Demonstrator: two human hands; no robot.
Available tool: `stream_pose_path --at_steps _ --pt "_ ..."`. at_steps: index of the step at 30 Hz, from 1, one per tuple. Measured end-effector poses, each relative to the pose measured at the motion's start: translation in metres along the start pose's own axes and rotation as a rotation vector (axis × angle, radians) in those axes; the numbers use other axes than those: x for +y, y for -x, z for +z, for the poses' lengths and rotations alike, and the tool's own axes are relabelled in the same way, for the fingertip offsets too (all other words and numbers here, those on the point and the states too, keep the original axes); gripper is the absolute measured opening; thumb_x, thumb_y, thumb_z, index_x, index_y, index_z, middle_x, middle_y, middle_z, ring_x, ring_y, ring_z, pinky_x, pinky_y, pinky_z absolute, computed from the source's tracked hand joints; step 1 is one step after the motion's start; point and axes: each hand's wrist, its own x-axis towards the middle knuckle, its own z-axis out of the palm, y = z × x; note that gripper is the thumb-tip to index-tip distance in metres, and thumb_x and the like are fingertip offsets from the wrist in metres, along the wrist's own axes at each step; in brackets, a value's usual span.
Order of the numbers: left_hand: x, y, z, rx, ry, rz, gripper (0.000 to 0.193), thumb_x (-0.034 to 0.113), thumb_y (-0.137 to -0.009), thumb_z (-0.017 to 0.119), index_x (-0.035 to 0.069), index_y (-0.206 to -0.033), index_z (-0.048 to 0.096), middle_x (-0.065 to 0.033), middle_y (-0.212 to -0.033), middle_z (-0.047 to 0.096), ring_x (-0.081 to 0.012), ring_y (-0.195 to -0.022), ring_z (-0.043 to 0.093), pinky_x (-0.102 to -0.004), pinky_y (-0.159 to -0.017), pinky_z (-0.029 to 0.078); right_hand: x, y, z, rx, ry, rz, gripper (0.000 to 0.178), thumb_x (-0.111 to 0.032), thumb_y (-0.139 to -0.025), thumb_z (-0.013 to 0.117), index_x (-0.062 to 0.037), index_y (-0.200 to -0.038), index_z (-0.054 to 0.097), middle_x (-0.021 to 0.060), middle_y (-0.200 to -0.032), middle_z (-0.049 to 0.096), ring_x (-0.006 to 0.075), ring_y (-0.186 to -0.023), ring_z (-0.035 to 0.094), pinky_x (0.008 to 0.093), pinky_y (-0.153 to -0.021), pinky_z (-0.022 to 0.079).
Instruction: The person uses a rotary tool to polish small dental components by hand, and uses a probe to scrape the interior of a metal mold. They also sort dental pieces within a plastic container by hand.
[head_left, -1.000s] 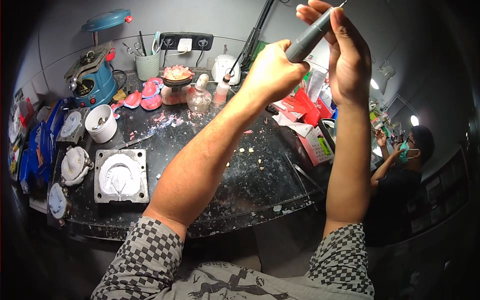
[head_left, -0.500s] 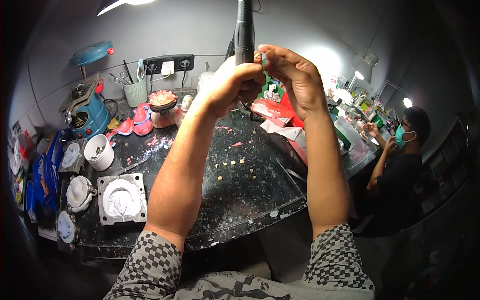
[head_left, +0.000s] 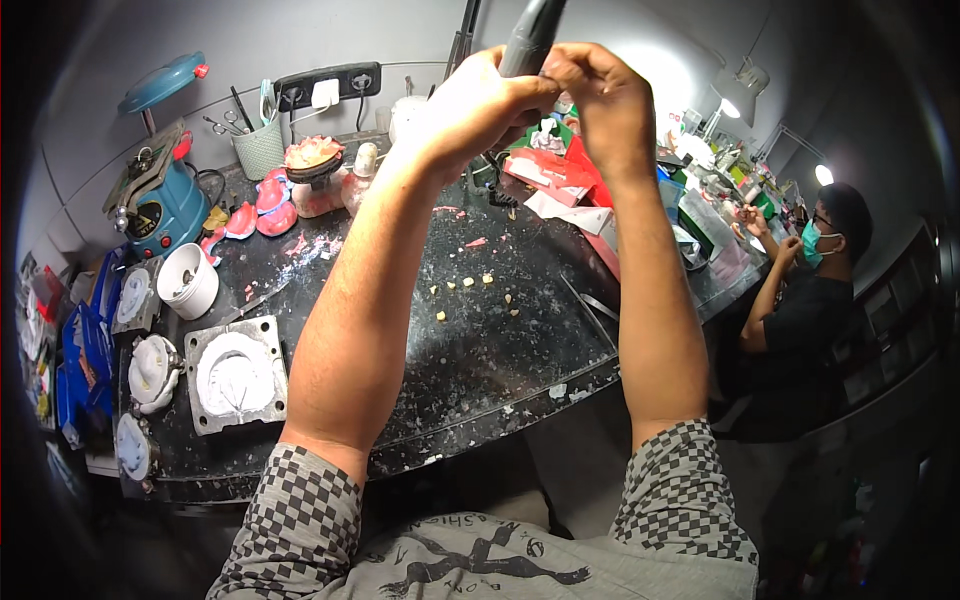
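Note:
My left hand (head_left: 462, 112) is wrapped round a dark grey, pen-like handpiece (head_left: 532, 42) held up above the far side of the workbench. The upper end of the tool runs out of view at the top. Close against it, my right hand (head_left: 608, 105) is raised with its fingers bent in a pinch; whatever they grip is hidden. Below my hands, several small cream tooth-like pieces (head_left: 468, 282) lie scattered on the black bench (head_left: 470, 375). Beside my left forearm sits a square metal flask half (head_left: 270, 347) with a white plaster mould (head_left: 235, 375) in it.
Left are a white cup (head_left: 190, 290), more plaster moulds (head_left: 152, 372), and a blue machine (head_left: 165, 215). Pink-and-blue moulded pieces (head_left: 275, 205) lie behind. Red and white packaging (head_left: 555, 178) and tweezers (head_left: 588, 305) are right. A masked person (head_left: 815, 300) works beyond.
Both hands have risen and moved slightly right with the handpiece, which now tilts right at its top. My right fingers have curled in closer. The view has shifted a little.

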Motion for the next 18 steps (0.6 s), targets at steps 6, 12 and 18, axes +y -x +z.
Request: stream_pose_path --at_steps 6,12,18 --pt "0.018 0.000 -0.008 0.365 -0.133 0.177 0.022 0.021 -0.079 0.068 0.008 -0.095 0.059 0.0022 -0.067 0.053 -0.0061 -0.055 0.047 -0.0242 -0.052 0.037 0.105 0.038 -0.048 -0.432 0.342 0.443 0.026 -0.024 -0.095 0.066 -0.0031 -0.078 0.065 0.0022 -0.073 0.067 0.0076 -0.065 0.060 0.0237 -0.060 0.045" --pt "0.039 0.014 -0.017 0.408 -0.182 0.070 0.029 0.037 -0.093 0.059 0.011 -0.083 0.063 0.0042 -0.070 0.050 -0.0090 -0.063 0.044 -0.0275 -0.056 0.035 0.187 0.099 -0.040 -0.460 0.266 0.711 0.025 -0.024 -0.094 0.069 -0.0026 -0.082 0.067 0.0015 -0.071 0.066 0.0072 -0.059 0.056 0.0245 -0.056 0.044" --pt "0.041 0.018 -0.029 0.375 -0.288 0.051 0.033 0.041 -0.094 0.059 0.010 -0.085 0.065 0.0026 -0.073 0.052 -0.0095 -0.066 0.046 -0.0279 -0.059 0.037 0.182 0.096 -0.030 -0.091 -0.245 0.772 0.017 -0.022 -0.095 0.067 -0.0050 -0.093 0.071 -0.0031 -0.079 0.064 0.0036 -0.065 0.052 0.0197 -0.061 0.041"
